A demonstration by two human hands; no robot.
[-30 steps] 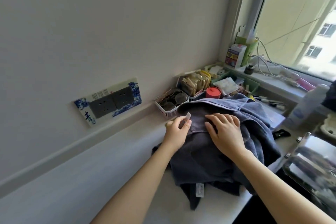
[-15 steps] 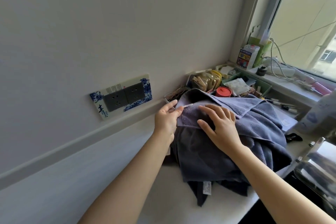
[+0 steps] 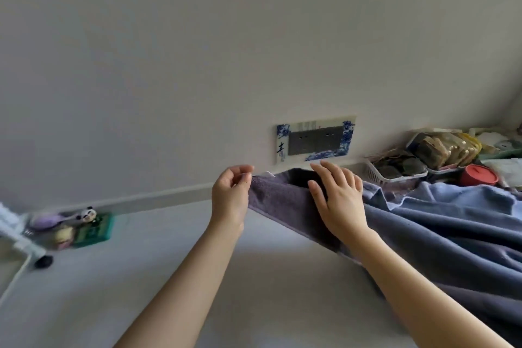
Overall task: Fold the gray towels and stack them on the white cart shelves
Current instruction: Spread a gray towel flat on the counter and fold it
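Left hand: the left hand (image 3: 230, 200) is raised over the white desk (image 3: 175, 271), and its curled fingers (image 3: 243, 178) pinch the left corner of the gray towel (image 3: 278, 200).
Right hand: the right hand (image 3: 340, 200) lies flat on top of the same towel, just beside the left hand; its fingers (image 3: 329, 171) are straight and spread, they press the cloth and grip nothing.
Gray towel: it is stretched between the two hands, its left edge lifted from the desk; to the right it goes into a pile of gray-blue towels (image 3: 452, 234) that covers the right part of the desk.
Wall: a socket plate (image 3: 315, 140) with a blue and white frame is on the wall directly behind the hands.
Behind the pile: a white basket (image 3: 375, 175) with dark things, a tray of packets (image 3: 443, 147) and a red round lid (image 3: 478, 175) stand near the wall.
Far left: a green box (image 3: 94, 230) with a small panda figure (image 3: 88, 213) stands by the wall, well apart from the towels; this part is blurred.
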